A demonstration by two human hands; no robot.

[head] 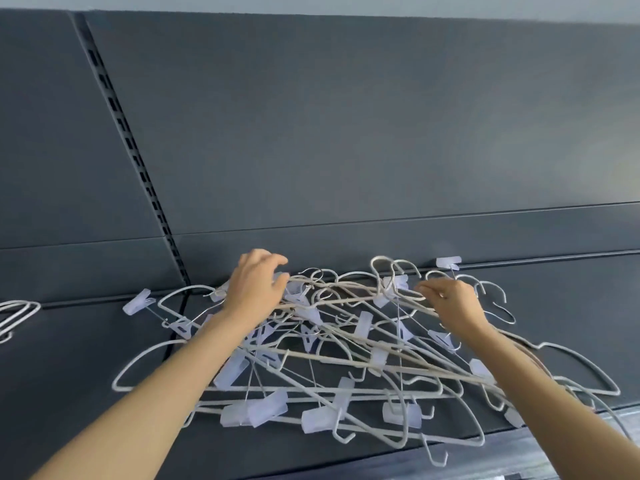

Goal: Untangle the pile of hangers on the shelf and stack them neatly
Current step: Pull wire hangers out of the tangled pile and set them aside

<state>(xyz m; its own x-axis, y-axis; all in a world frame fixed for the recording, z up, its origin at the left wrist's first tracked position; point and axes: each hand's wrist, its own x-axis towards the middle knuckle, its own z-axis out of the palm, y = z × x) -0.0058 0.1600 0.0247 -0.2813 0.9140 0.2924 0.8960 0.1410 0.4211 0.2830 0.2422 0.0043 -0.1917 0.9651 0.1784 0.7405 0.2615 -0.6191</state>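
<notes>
Sprawling across the dark shelf lies a tangled pile of hangers — white wire, frosted clips. The left hand rests on the pile's far edge, fingers curled loosely over it; whether its grip holds anything I cannot tell. The right hand pinches one hanger's wire. A few more hangers lie at the far left.

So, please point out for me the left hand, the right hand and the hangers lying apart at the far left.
left hand (254, 289), head view, on the back of the hand.
right hand (453, 299), head view, on the back of the hand.
separate hangers (19, 313), head view, on the curved white wires.
</notes>
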